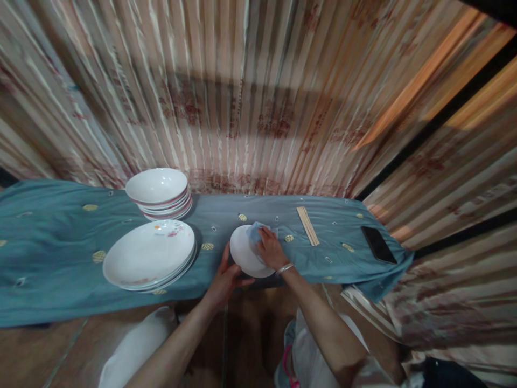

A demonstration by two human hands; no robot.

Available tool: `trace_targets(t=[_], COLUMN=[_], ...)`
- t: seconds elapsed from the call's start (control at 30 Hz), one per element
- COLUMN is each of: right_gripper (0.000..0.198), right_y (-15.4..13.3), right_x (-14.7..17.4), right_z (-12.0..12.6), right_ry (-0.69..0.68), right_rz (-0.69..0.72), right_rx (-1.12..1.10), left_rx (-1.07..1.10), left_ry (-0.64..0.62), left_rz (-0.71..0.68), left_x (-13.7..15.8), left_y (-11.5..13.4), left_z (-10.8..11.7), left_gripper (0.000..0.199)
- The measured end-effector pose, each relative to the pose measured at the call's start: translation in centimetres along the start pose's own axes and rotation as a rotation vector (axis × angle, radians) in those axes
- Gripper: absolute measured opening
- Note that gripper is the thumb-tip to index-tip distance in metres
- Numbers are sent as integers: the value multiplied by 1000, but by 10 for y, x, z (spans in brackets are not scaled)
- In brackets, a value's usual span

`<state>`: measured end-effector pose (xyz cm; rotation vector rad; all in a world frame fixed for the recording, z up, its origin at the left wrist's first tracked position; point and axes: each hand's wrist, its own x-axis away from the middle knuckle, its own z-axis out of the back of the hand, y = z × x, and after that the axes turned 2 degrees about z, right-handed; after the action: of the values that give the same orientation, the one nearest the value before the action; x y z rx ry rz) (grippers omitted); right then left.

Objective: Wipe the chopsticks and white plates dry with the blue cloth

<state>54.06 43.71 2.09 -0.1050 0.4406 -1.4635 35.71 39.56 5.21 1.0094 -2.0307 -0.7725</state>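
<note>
A small round white dish (241, 253) is at the front edge of the cloth-covered table; whether it is a plate or a bowl I cannot make out. My left hand (226, 277) grips its near left rim, thumb and fingers around the edge. Pressed against the dish's upper right side is a light blue cloth (254, 231), bunched under the fingers of my right hand (270, 248). A silver bangle circles the right wrist. To the left of my hands stand a stack of large white plates (147, 258) with flower prints and a stack of white bowls (159, 188) with red bands.
Several wooden chopsticks (307, 226) lie right of the dish. A black phone (378, 244) rests near the table's right end. The blue-green tablecloth (52, 258) has pineapple prints. Striped curtains (242, 108) hang behind, with dark poles on the right.
</note>
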Motion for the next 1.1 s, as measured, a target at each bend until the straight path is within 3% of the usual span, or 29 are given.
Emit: trace_targets(t=[0.27, 0.63, 0.77, 0.9, 1.1], right_gripper=[46, 40, 33, 27, 20], right_y=[-25, -54, -55, -51, -42], right_x=[-23, -9, 2, 13, 25], right_z=[-12, 3, 12, 18, 30], right_ry=[-14, -181, -273, -348, -456], right_rz=[13, 160, 251, 255, 206], right_rx=[-288, -581, -715, -844, -916], left_rx=[42, 70, 52, 53, 47], left_ry=[2, 8, 29, 32, 31], left_rz=[25, 57, 53, 100, 19], left_x=[2, 1, -2, -3, 0], left_y=[-1, 0, -4, -5, 0], left_z=[-2, -2, 3, 6, 1], left_gripper=[95, 92, 73, 50, 69])
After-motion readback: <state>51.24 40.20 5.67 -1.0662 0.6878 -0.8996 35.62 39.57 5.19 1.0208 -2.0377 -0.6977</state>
